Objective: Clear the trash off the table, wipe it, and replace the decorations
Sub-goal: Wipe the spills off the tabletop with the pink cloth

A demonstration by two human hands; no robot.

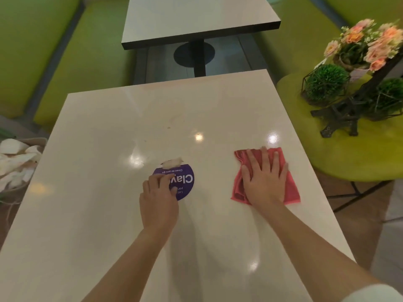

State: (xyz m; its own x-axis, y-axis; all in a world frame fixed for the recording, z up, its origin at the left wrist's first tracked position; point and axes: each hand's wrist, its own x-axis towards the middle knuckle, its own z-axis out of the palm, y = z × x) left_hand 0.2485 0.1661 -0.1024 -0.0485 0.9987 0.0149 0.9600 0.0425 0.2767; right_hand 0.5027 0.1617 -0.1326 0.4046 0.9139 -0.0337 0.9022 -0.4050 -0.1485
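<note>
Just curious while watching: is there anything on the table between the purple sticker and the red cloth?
No. In the head view, only bare glossy table lies between the purple sticker and the red cloth under the right hand.

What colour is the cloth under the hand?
Pinkish red. The cloth shows in the head view, flat under the right hand.
</note>
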